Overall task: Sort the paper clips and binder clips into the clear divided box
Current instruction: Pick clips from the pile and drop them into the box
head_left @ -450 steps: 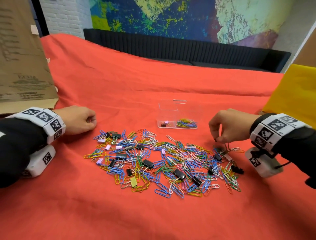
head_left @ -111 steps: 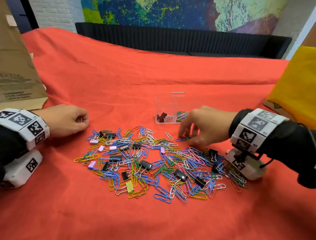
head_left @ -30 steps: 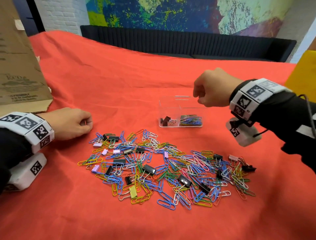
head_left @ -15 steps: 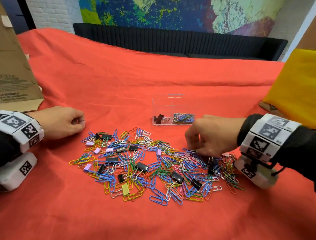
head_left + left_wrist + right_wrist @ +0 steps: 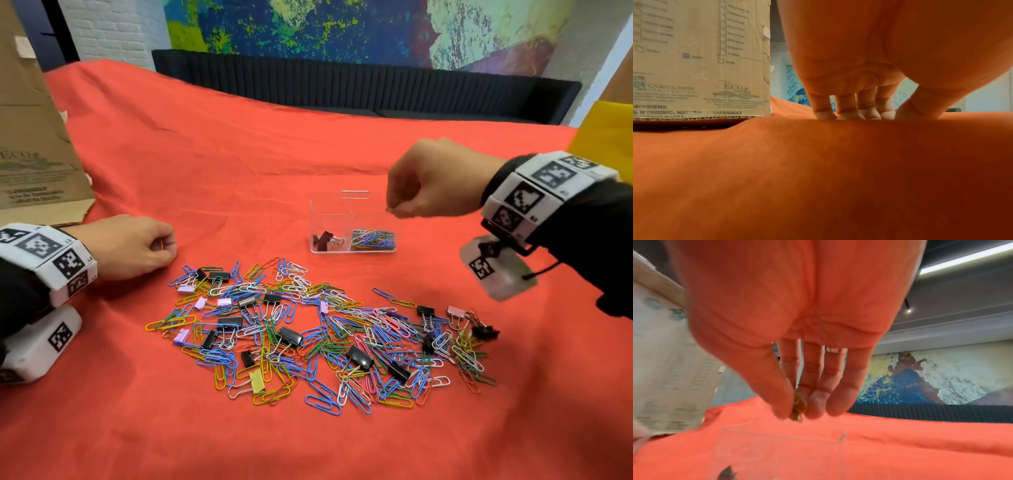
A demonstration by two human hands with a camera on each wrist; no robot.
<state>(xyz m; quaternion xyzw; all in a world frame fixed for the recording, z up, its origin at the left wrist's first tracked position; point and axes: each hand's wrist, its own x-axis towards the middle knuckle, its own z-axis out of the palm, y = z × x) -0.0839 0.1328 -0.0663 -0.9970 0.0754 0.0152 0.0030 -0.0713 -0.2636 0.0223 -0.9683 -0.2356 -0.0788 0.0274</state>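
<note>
**Right hand back over the box with a clip**

The orange-draped bench (image 5: 239,144) carries it all. A cardboard box (image 5: 30,137) stands far left; a yellow object (image 5: 606,137) sits at the right edge. Half a second ago the right hand (image 5: 431,185) was down in the pile of clips (image 5: 318,332); now it hangs above the clear divided box (image 5: 352,222), thumb and fingertips pinching a yellowish paper clip (image 5: 800,404). Binder clips (image 5: 323,239) occupy the box's left compartment, paper clips (image 5: 374,238) the right. The left hand (image 5: 133,245) stays loosely curled on the cloth, holding nothing.
</note>
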